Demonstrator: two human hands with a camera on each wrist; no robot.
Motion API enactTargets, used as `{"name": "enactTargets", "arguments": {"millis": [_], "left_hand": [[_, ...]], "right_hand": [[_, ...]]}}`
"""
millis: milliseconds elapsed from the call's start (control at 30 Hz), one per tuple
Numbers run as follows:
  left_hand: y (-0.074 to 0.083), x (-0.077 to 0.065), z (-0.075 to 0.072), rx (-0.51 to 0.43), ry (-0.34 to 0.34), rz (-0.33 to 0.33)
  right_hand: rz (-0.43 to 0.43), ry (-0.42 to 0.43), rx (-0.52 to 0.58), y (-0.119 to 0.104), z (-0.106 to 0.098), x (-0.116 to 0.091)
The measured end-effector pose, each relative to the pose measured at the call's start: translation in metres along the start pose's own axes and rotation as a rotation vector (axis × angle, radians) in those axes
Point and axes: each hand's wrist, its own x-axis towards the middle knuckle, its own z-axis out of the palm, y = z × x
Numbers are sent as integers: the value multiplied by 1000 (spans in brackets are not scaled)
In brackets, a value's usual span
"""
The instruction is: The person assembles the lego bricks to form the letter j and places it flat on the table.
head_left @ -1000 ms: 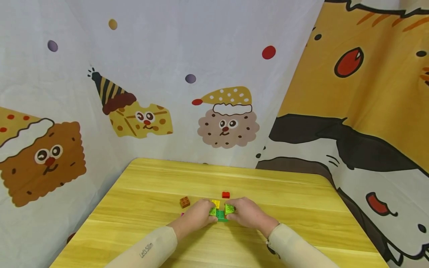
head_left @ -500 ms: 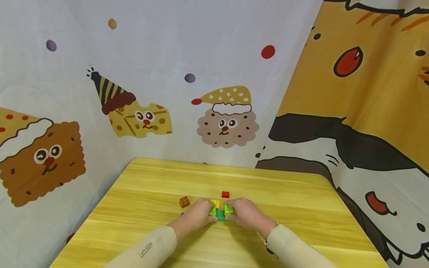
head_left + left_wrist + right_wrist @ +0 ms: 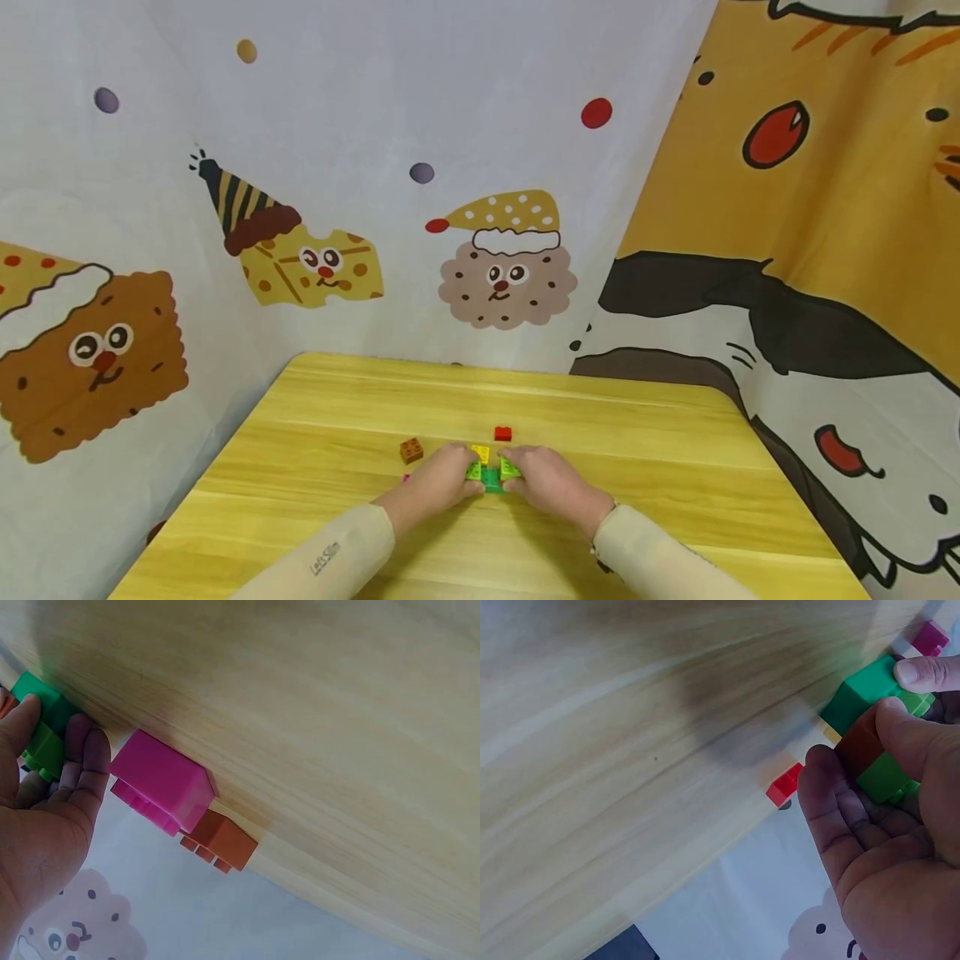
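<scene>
My left hand pinches a light green toy brick between thumb and fingers. This brick sits on a darker green brick, which lies between both hands. Opposite it, my right hand grips another light green brick. The right wrist view shows an orange-brown brick joined beneath that one, its side against the dark green brick or very close to it. My right fingers and thumb curl round this pair. A yellow brick lies just behind the green ones, partly hidden.
A red brick lies farther back on the wooden table. To the left are a brown-orange brick and a pink brick, mostly hidden by my left arm in the head view. A printed cloth hangs behind the table.
Both hands keep their grips and hardly move. The head view has shifted slightly. A reddish edge below the right light green brick showed a second ago and is now hidden.
</scene>
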Motion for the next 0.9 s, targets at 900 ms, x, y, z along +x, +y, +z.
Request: {"name": "enactTargets", "arguments": {"millis": [900], "left_hand": [[-1,-1,-1,-1,24,28]], "right_hand": [[143,-38,328,17,-14,19]]}}
